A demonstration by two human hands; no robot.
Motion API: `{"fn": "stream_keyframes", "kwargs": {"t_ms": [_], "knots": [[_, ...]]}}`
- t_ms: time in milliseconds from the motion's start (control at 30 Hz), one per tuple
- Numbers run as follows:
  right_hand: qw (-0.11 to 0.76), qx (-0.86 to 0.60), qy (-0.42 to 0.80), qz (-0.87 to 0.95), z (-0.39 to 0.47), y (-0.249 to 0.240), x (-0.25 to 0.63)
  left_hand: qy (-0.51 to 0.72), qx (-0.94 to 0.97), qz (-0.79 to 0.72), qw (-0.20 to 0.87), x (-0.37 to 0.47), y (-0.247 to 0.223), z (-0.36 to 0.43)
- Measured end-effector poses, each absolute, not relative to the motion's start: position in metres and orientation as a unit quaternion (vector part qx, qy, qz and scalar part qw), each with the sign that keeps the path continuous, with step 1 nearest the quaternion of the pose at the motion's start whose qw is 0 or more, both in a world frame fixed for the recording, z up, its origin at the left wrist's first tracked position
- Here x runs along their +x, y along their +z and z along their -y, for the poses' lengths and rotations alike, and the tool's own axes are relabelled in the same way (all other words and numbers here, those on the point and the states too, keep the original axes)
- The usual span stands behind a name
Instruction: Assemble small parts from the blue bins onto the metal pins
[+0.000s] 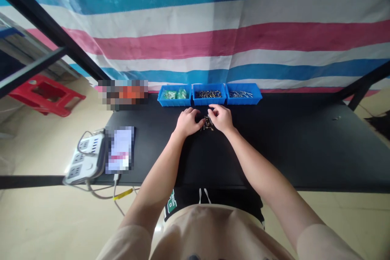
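Observation:
A small pile of screws (207, 124) lies on the black table between my two hands. My left hand (188, 122) rests at the pile's left side, its fingers curved and apart, with the thumb touching the edge of the pile. On the other side is my right hand (221, 118), fingers bent over the upper right of the pile; whether a piece is between its fingertips is too small to tell. Just behind the hands stand three blue bins: the left one (174, 102) with green-and-white packets, the middle one (209, 101) with dark screws, the right one (244, 101) with long silvery pieces.
A white power strip (87, 158) with cables sits at the table's left end, beside a blurred-out flat item (121, 149). Another blurred orange item (129, 94) is at the back left. Black frame posts rise at both sides, and a striped sheet (170, 44) hangs behind.

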State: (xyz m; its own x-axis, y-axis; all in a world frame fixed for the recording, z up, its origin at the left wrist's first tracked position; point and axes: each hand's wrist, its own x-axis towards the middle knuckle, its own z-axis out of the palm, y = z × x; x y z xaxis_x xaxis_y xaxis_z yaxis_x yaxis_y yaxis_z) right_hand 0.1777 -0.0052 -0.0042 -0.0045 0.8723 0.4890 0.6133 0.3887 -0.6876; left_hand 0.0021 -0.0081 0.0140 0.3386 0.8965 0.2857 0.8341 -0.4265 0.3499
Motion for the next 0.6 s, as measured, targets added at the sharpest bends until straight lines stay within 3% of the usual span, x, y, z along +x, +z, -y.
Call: {"fn": "stream_keyframes", "kwargs": {"t_ms": [233, 600], "knots": [[0.327, -0.505, 0.076, 0.795, 0.0076, -0.0037, 0.1761, 0.181, 0.823, -0.53, 0.095, 0.0024, 0.018, 0.0109], [0.242, -0.486, 0.083, 0.836, 0.0081, -0.0047, 0.1746, 0.163, 0.834, -0.518, 0.095, 0.0023, 0.0139, 0.0091]]}}
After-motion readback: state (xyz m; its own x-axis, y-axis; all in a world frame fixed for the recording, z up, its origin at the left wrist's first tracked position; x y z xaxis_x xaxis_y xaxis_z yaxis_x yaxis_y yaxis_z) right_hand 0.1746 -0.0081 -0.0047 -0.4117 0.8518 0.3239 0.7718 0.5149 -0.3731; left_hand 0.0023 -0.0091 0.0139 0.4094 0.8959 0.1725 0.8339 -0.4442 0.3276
